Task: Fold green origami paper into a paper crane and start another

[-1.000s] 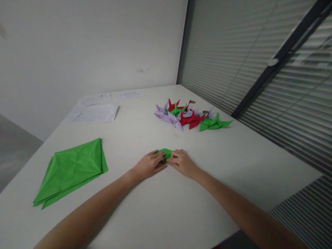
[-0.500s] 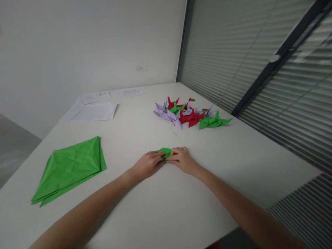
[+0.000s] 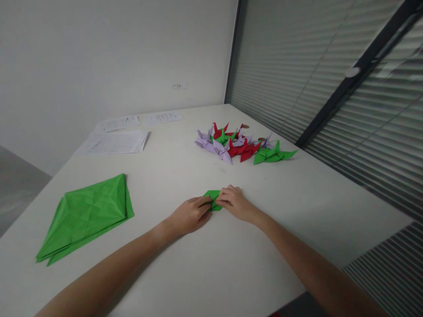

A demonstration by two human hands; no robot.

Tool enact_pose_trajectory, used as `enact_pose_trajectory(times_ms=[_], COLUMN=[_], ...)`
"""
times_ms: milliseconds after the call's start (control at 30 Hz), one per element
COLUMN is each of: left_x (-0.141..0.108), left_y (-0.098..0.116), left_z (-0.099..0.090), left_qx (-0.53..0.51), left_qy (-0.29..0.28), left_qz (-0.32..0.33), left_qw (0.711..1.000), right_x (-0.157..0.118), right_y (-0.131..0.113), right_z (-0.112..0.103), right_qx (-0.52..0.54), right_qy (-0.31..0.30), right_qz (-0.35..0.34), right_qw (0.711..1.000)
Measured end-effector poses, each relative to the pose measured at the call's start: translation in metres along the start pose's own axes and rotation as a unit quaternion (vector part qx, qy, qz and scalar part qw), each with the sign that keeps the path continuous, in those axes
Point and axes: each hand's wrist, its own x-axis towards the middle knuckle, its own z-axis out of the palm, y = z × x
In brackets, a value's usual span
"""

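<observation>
The landmark is the cluster of red, green and lilac folded-paper birds [image 3: 244, 149] on the white, smooth-topped table [image 3: 185, 264]. Its birds overlap, so an exact count cannot be made. Two brown, flat, rounded pieces [image 3: 261, 139] show at its rear; their nature cannot be determined.

The small, flat, green folded-paper piece [image 3: 211, 193] lies on the near side of the cluster, well apart from it. Both ends are covered by fingers; the full outline is hidden.

The left hand [image 3: 192, 215] lays its fingers over the left end; whether the thumb clamps from below cannot be told. The right hand [image 3: 234, 202] has its fingertips together, closed on the right end.

The large, layered, green folded-paper stack [image 3: 89, 213] lies near-left of the cluster. White printed paper sheets [image 3: 115, 141] lie left of the cluster; their text is illegible. Both forearms are cut off by the lower frame edge.
</observation>
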Motion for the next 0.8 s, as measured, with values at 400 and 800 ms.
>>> enact_pose_trajectory(times_ms=[400, 800], left_x=[0.002, 0.0], left_y=[0.0, -0.007], left_z=[-0.003, -0.005], left_qx=[-0.065, -0.049], left_qy=[0.031, 0.011], left_qz=[-0.05, 0.029], left_qw=[0.996, 0.998], right_x=[0.002, 0.006], right_y=[-0.001, 0.003], right_z=[0.005, 0.013], right_qx=[0.026, 0.0], right_qy=[0.01, 0.07], right_qz=[0.119, 0.177], right_qw=[0.993, 0.982])
